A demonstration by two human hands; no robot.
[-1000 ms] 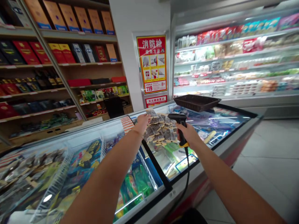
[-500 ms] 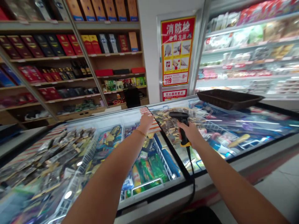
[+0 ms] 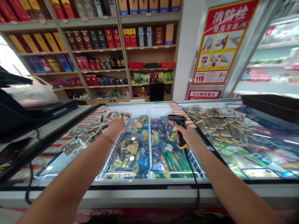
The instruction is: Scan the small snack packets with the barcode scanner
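My right hand is wrapped round the grip of a black and yellow barcode scanner, held above the glass-topped freezer. The scanner's cable hangs down over the freezer's front edge. Toward the left, my left hand reaches to a pile of small flat packets lying on the freezer top. Its fingers are blurred and partly hidden, so whether it grips a packet does not show. A second pile of similar packets lies to the right of the scanner.
Under the glass, white wire baskets hold blue bags and green packs. A dark tray sits at the right. Black equipment and a white plastic bag are at the left. Shelves of boxes stand behind.
The view has swung left. My left hand has moved from the striped strip near the middle to the packet pile on the left. The scanner stays in my right hand.
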